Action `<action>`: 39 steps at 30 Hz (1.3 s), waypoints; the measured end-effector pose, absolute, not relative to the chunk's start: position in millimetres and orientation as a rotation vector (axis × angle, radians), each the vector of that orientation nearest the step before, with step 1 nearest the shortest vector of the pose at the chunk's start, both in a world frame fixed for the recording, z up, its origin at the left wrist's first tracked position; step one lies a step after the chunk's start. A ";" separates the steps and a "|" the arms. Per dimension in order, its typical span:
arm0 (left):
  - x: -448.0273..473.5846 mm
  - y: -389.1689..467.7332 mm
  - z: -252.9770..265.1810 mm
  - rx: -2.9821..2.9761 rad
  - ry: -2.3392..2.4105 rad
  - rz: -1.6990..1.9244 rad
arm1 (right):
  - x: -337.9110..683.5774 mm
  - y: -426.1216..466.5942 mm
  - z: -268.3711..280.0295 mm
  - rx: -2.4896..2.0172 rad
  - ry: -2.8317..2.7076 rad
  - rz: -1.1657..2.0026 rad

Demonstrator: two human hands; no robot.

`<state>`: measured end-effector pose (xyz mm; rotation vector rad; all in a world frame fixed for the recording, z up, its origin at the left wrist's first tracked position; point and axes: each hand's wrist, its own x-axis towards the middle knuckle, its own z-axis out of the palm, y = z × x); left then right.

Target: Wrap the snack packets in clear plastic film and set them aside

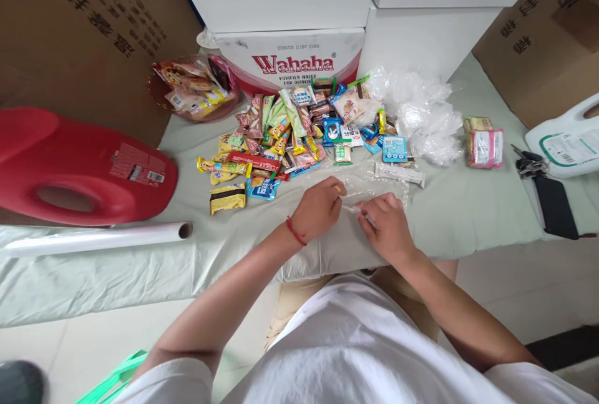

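Note:
Both hands are at the near edge of the cloth-covered surface, on a clear plastic bag [360, 182] that lies flat. My left hand [321, 207], with a red string at the wrist, is closed on the bag's near edge. Fingers of my right hand [384, 224] are curled and pinch the same edge a little to the right. Just beyond the bag spreads a pile of small wrapped snacks [281, 135] in many colours. A white wrapped stick [400, 174] lies by the bag's far right corner.
Crumpled clear bags [421, 110] lie right of the pile, near a pink-banded snack bundle [486, 148]. A black phone [556, 207], keys [531, 162] and a white jug [568, 135] stand far right. At left are a snack bowl [159, 95], red jug [88, 167] and white roll [98, 238].

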<state>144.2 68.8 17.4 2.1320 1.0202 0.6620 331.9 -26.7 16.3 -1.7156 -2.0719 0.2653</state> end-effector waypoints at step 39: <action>107.6 34.9 -40.6 2.482 1.766 0.237 | 376.5 -2.5 6.5 -1.804 -2.037 0.217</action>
